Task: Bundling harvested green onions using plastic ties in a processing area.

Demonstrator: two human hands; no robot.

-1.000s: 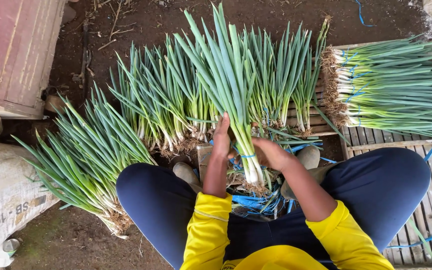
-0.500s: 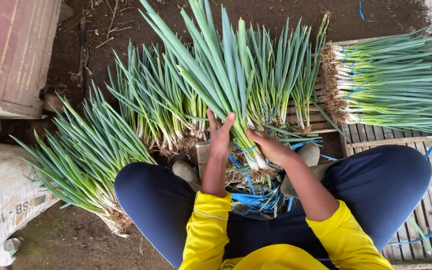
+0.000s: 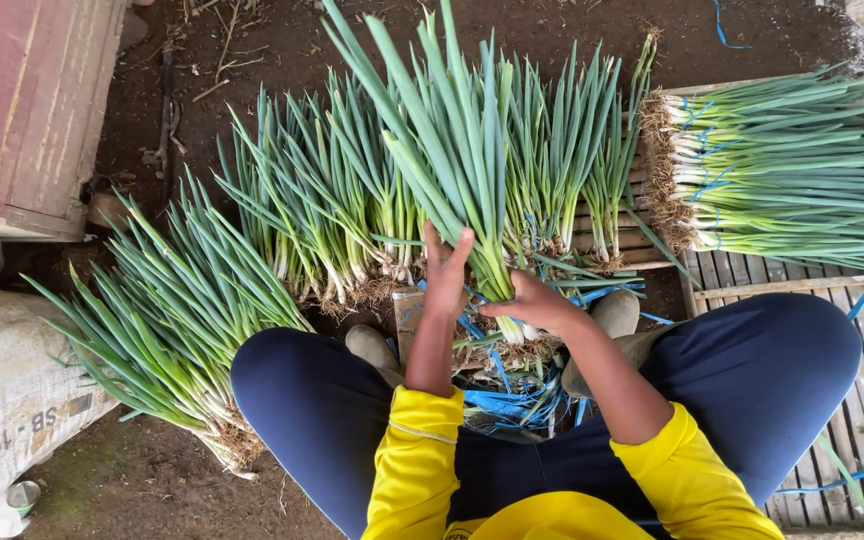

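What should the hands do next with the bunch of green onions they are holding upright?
Probably wrap a blue strap round the bunch near its white stems. Both the left hand and right hand grip it low, the leaves stand gathered, no tie shows on it, and loose straps lie just beneath, between the knees.

The person wears a bright yellow long-sleeved top with sleeves pushed up to about mid-forearm, each ending in a gathered, slightly ribbed cuff. Below it are plain dark navy trousers of smooth cloth, drawn tight over both knees. The bare left hand (image 3: 447, 272) and bare right hand (image 3: 532, 300) carry no gloves, rings or watch. The footwear looks like dull olive-grey rubber boots, though only the toes show.
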